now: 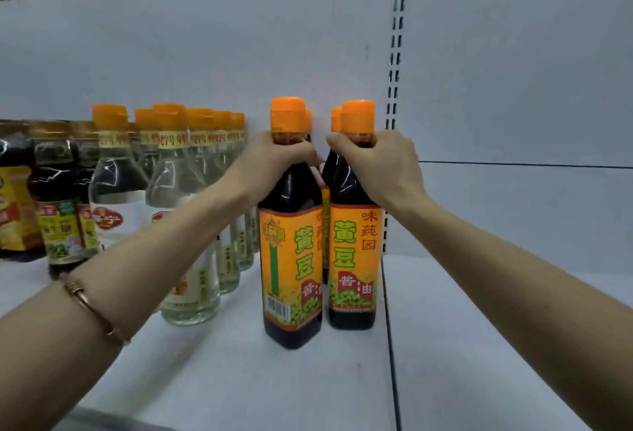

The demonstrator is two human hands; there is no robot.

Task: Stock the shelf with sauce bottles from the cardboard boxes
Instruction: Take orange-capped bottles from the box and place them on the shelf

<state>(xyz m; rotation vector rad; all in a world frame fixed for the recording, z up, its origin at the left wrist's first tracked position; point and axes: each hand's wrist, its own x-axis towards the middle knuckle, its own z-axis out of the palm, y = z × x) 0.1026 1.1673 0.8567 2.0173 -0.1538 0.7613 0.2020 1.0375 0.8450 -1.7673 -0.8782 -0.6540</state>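
Note:
Two dark sauce bottles with orange caps and orange-green labels stand side by side on the white shelf (239,379). My left hand (274,160) grips the neck of the left bottle (291,259). My right hand (373,163) grips the neck of the right bottle (354,259). Both bottles look upright with their bases on the shelf. Behind them stand two more bottles of the same kind (326,170), mostly hidden. No cardboard box is in view.
Rows of clear bottles with orange caps (185,211) fill the shelf left of my left arm. Further left are dark bottles (65,211) and a yellow pack (13,211). A slotted upright (394,64) and a seam divide the shelf; the right section (496,345) holds nothing.

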